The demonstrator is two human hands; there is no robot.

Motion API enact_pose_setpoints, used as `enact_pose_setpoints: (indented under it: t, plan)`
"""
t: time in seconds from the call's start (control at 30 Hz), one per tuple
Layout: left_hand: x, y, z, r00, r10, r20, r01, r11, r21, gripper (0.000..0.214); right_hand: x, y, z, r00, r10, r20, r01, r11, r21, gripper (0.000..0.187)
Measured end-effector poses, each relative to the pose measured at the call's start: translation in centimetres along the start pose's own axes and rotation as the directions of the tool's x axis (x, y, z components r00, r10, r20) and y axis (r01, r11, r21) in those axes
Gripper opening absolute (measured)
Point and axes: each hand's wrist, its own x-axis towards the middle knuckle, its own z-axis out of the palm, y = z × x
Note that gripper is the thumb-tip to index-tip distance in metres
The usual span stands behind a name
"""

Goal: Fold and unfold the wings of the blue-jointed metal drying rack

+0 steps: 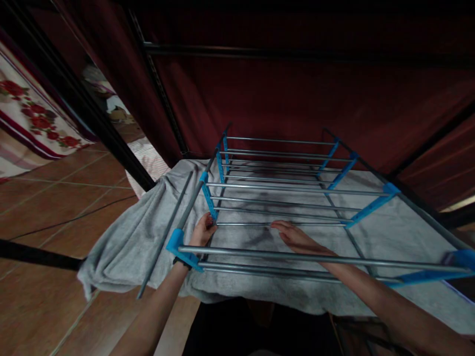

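Left grip [203, 230]: your fingers are clenched around the lower end of a blue side bar [209, 200], right where a thin steel rod [282, 224] meets it. A dark band sits on that wrist, just behind the blue corner piece [175, 241].

Right grip [293, 235]: released, palm down, fingers stretched out flat and pointing toward your left. It holds nothing. It lies low inside the rack [297, 189], just beside the same thin rod. It hovers over or rests on the grey cloth [122, 237]; you cannot tell which from here. Your forearm passes under the front rods [260, 254].

The rack stands on the grey cloth, straight ahead of you. It is built of steel rods running left to right in tiers, joined at each side by blue plastic bars. The nearest tier crosses just above both wrists.

The cloth is spread under the whole rack, and its left edge hangs rumpled over the tiled floor [55, 198].

A loose grey pole [176, 207] lies slanted on the cloth, just left of the rack's left side.

Behind the rack there is a dark red fabric wall [297, 94] on a black frame [92, 113]. At far left is a pale cloth printed with red flowers [33, 113].
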Motion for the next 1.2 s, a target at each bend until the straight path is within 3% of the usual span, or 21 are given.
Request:
enact_pose_setpoints:
  t: [0.17, 0.33, 0.6, 0.9, 1.2]
  plan:
    - [0.9, -0.6, 0.2, 0.996, 0.059, 0.062, -0.071, 0.973, 0.218, 0.039, 6.3, -1.4, 3.8, 0.991, 0.078, 0.108, -0.042, 0.954, -0.298, 0.056]
    - [0.0, -0.2, 0.1, 0.988, 0.120, 0.102, -0.148, 0.930, 0.337, 0.022, 9.4, -1.9, 5.7, 0.975, 0.152, 0.163, -0.089, 0.936, -0.342, 0.031]
    - [-0.2, 0.8, 1.4, 0.998, 0.046, 0.047, -0.062, 0.895, 0.442, 0.022, 9.9, -1.7, 6.1, 0.968, 0.221, 0.119, -0.172, 0.929, -0.328, 0.029]
    - [-0.5, 1.1, 2.1, 1.000, 0.027, -0.004, -0.022, 0.866, 0.500, 0.028, 10.2, -2.0, 5.7, 0.970, 0.193, 0.148, -0.124, 0.917, -0.380, 0.035]
    - [-0.7, 1.2, 2.2, 0.999, 0.045, -0.003, -0.039, 0.892, 0.450, 0.026, 11.0, -1.4, 6.4, 0.966, 0.208, 0.154, -0.125, 0.896, -0.426, 0.034]
